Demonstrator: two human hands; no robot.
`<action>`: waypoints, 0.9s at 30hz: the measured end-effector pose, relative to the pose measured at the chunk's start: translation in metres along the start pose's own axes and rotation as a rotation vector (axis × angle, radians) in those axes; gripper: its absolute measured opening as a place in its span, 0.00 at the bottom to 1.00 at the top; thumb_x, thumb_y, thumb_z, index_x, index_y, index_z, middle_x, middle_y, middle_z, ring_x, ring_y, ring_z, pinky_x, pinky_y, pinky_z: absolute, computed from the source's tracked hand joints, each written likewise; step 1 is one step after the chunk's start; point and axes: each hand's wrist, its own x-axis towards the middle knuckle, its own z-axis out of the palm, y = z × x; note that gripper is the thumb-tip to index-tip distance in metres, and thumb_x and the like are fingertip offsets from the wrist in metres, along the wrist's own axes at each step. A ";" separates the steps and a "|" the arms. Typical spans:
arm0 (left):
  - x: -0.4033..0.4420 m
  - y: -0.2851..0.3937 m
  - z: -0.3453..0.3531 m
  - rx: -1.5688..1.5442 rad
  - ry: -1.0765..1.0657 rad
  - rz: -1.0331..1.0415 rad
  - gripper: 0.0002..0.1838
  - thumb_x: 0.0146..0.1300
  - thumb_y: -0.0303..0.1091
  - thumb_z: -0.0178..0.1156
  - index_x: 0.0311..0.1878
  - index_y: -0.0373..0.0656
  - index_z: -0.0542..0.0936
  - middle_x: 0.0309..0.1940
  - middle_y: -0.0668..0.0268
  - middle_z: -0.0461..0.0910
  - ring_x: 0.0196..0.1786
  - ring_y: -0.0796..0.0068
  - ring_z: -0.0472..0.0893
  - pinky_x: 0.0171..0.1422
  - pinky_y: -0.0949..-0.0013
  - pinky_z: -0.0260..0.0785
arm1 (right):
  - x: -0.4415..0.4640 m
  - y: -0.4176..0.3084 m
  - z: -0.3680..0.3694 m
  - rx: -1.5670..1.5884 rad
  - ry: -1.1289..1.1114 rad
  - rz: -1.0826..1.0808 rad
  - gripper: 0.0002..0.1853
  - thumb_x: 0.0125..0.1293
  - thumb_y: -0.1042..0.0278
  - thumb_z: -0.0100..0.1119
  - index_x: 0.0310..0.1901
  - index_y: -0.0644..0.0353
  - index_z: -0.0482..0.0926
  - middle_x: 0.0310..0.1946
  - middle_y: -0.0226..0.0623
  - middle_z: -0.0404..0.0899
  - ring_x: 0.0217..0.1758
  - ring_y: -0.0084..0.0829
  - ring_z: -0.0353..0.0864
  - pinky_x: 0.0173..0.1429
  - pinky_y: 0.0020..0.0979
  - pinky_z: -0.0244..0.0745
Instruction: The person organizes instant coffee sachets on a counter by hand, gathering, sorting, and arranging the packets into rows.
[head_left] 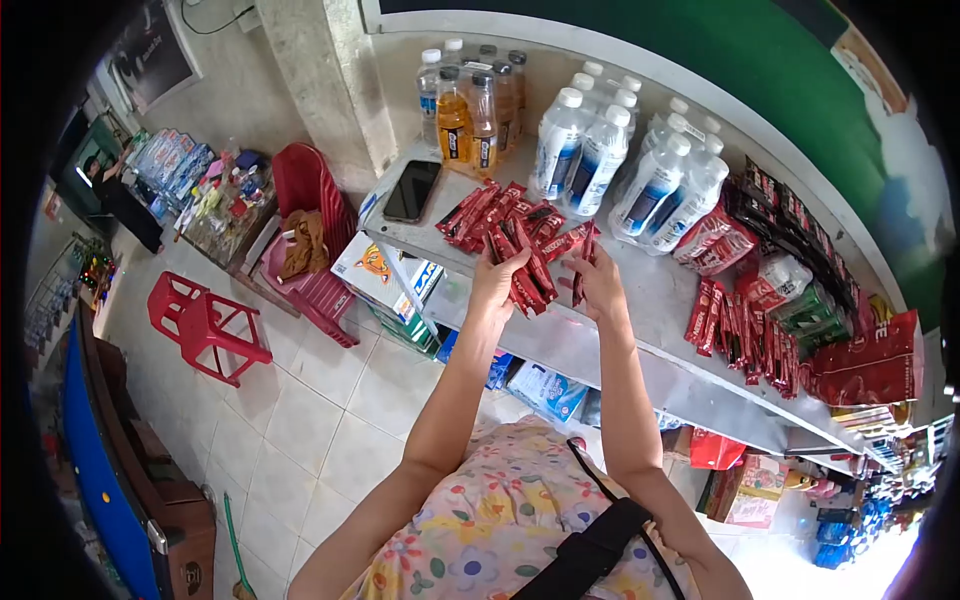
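Observation:
My left hand (497, 282) is closed around a bunch of red sachets (530, 275) over the shelf's front edge. Just to its right, my right hand (600, 283) grips a few more red sachets (580, 288), held upright between thumb and fingers. Behind both hands a loose pile of red sachets (475, 217) lies on the grey shelf top (650, 300). A black phone (412, 190) rests flat to the left of the pile. Farther right, more red sachets (765, 340) stand in a row along the front edge.
Wrapped packs of orange bottles (453, 125) and white bottles (600, 155) stand along the shelf's back. A large red bag (868, 365) is at the right end. Red plastic stools (215, 330) and stacked red chairs (305, 190) are on the left. Farther back stands a person in black (125, 205).

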 end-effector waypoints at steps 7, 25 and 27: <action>-0.005 -0.001 0.012 0.107 -0.064 0.010 0.25 0.48 0.24 0.68 0.51 0.44 0.72 0.43 0.67 0.77 0.44 0.75 0.77 0.51 0.68 0.70 | -0.020 -0.001 -0.034 -0.007 0.200 -0.042 0.22 0.65 0.74 0.46 0.61 0.65 0.62 0.37 0.37 0.72 0.36 0.25 0.74 0.33 0.25 0.74; -0.009 -0.035 0.027 0.288 -0.043 0.096 0.26 0.48 0.24 0.68 0.52 0.40 0.71 0.43 0.63 0.77 0.44 0.73 0.78 0.50 0.69 0.70 | -0.004 0.021 -0.023 0.059 0.180 -0.303 0.25 0.64 0.66 0.52 0.58 0.74 0.62 0.46 0.44 0.75 0.49 0.27 0.71 0.53 0.24 0.66; -0.016 -0.032 0.038 0.271 -0.033 0.169 0.27 0.49 0.24 0.67 0.53 0.40 0.70 0.45 0.63 0.76 0.45 0.73 0.77 0.51 0.68 0.70 | -0.027 0.004 -0.031 -0.225 0.308 -0.411 0.29 0.62 0.62 0.56 0.60 0.71 0.62 0.49 0.47 0.74 0.50 0.32 0.73 0.50 0.27 0.72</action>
